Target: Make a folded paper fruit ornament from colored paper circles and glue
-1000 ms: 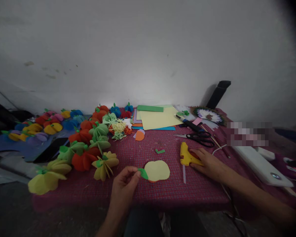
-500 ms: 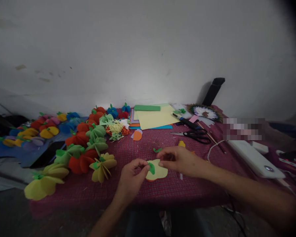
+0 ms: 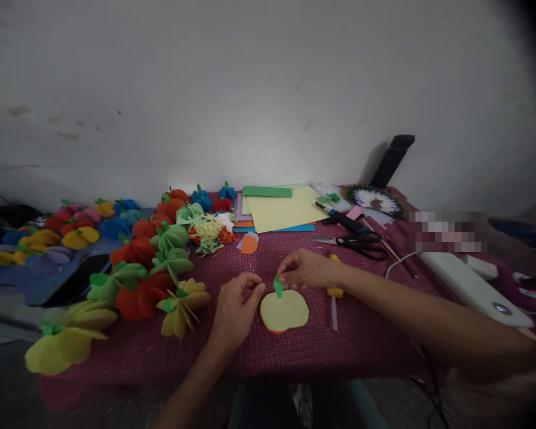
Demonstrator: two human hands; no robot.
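Note:
A pale yellow apple-shaped paper cutout [image 3: 284, 310] lies flat on the maroon checked cloth [image 3: 295, 351] near the front edge. My right hand [image 3: 308, 269] pinches a small green paper leaf [image 3: 278, 286] at the cutout's top edge. My left hand [image 3: 236, 305] rests just left of the cutout, fingers curled, its fingertips touching the cutout's left rim. A yellow glue gun [image 3: 335, 291] lies on the cloth behind my right wrist, mostly hidden by it.
Finished paper fruits [image 3: 156, 280] in red, green, yellow and blue crowd the left side. Coloured paper sheets [image 3: 281, 211], black scissors [image 3: 357, 242], a craft knife and a paper fan [image 3: 375, 201] lie at the back. A white box [image 3: 469, 286] sits right.
My right hand left the glue gun and came over to the cutout. The green leaf passed from my left fingers to my right, which now holds it at the cutout's top.

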